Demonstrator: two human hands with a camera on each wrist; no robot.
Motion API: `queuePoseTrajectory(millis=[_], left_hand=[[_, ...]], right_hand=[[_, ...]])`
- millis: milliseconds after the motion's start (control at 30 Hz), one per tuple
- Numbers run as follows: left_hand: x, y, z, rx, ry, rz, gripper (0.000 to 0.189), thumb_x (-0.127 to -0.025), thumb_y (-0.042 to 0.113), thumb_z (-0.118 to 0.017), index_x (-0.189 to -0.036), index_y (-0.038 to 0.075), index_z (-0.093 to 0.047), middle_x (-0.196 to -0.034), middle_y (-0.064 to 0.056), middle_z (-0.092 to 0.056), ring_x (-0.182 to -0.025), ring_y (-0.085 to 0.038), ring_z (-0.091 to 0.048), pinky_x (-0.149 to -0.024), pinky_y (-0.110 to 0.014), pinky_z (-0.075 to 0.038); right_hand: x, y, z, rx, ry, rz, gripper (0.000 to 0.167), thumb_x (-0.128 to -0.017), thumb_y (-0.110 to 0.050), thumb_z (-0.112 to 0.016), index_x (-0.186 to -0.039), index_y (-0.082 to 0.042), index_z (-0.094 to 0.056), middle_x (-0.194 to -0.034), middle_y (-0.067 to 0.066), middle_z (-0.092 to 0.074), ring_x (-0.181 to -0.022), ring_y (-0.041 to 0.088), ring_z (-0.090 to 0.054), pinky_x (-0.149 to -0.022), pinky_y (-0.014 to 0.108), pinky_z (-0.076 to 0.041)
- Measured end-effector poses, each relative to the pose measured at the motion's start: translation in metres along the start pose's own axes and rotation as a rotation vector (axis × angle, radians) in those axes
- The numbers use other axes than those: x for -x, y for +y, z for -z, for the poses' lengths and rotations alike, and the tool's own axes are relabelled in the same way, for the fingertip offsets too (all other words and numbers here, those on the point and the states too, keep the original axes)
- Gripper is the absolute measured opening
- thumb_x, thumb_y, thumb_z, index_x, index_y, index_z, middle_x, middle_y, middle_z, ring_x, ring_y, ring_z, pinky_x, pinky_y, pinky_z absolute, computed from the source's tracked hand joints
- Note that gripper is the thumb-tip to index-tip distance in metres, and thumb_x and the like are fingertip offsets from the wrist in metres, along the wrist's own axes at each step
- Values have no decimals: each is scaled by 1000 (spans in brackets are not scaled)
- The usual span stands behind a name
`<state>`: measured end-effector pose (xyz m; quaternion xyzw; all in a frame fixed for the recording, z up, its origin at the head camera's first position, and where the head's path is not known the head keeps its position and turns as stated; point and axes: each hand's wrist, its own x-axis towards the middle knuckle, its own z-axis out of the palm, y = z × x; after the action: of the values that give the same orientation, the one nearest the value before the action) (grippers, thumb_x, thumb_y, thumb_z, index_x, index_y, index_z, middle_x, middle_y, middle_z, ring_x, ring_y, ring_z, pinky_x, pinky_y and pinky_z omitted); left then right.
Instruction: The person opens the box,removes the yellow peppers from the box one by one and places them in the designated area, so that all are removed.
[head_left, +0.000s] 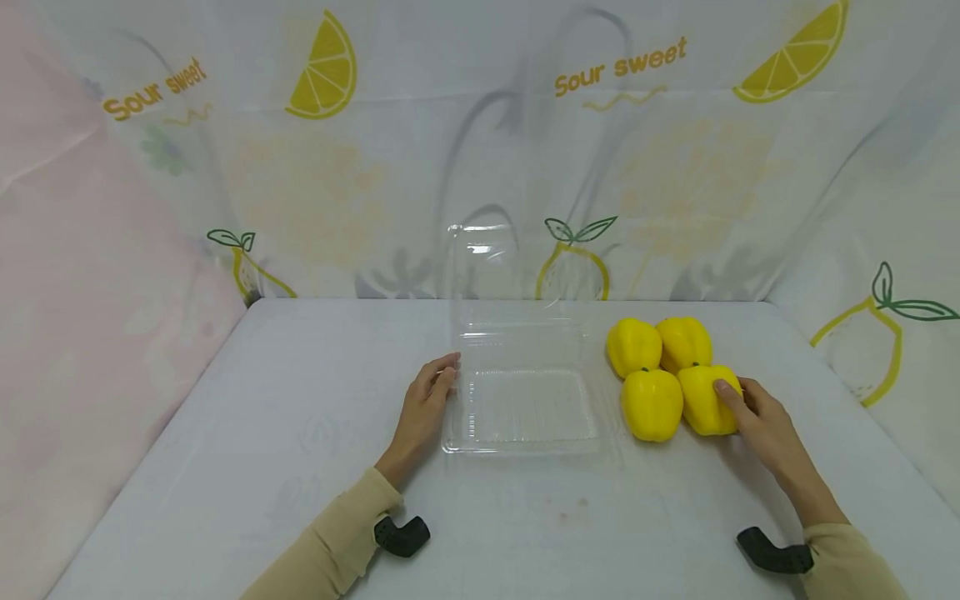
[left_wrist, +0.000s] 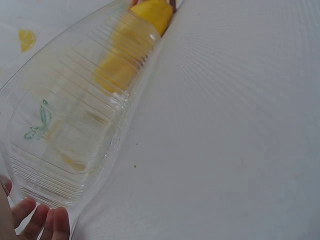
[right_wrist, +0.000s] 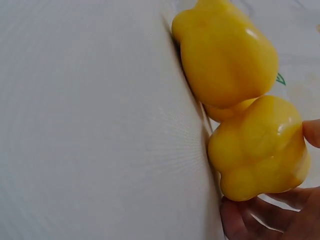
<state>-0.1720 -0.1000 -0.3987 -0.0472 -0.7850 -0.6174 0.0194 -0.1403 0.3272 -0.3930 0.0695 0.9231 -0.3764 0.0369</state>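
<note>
A clear plastic clamshell box [head_left: 532,408] lies on the table with its lid raised at the back. My left hand [head_left: 429,396] is at the box's left side. In the left wrist view, its fingertips [left_wrist: 61,222] touch the ribbed end wall. Right of the box, several yellow bell peppers are grouped in two rows. My right hand [head_left: 768,429] grips the front right bell pepper [head_left: 705,400], thumb on top and fingers around its right side. From the right wrist, this held pepper [right_wrist: 260,150] appears beside another bell pepper [right_wrist: 225,55].
The front left pepper [head_left: 651,407] and two back peppers, left [head_left: 633,346] and right [head_left: 684,342], stand close together. A white cloth covers the table [head_left: 300,500]. Behind it hangs a lemon-printed curtain [head_left: 420,167]. A black curved piece [head_left: 402,536] is attached at each sleeve.
</note>
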Motion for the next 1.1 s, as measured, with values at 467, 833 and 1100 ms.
queuePoseTrajectory(millis=[467, 833, 1100], left_hand=[[1, 1, 1, -2, -2, -1, 39, -101, 20, -41, -135, 2, -47, -137, -16, -50, -122, -26, -50, -101, -40, -47], [1, -1, -1, -2, 1, 1, 39, -101, 20, -41, -136, 2, -46, -138, -16, -50, -123, -25, -50, -101, -39, -47], [0, -1, -1, 7, 0, -4, 39, -101, 20, -41, -135, 3, -47, -136, -16, -51, -122, -27, -50, -101, -40, -46]], right_hand=[[-3, 6, -5, 38, 40, 17, 71, -99, -51, -25, -140, 7, -31, -122, 30, -49, -74, 11, -51, -60, 21, -45], [-1, 7, -5, 28, 59, 47, 68, -100, -48, -24, -139, 7, -32, -117, 28, -50, -72, 10, -49, -59, 21, -43], [-1, 8, -4, 21, 74, 66, 67, -101, -46, -24, -140, 7, -30, -120, 29, -48, -71, 9, -48, -60, 21, -42]])
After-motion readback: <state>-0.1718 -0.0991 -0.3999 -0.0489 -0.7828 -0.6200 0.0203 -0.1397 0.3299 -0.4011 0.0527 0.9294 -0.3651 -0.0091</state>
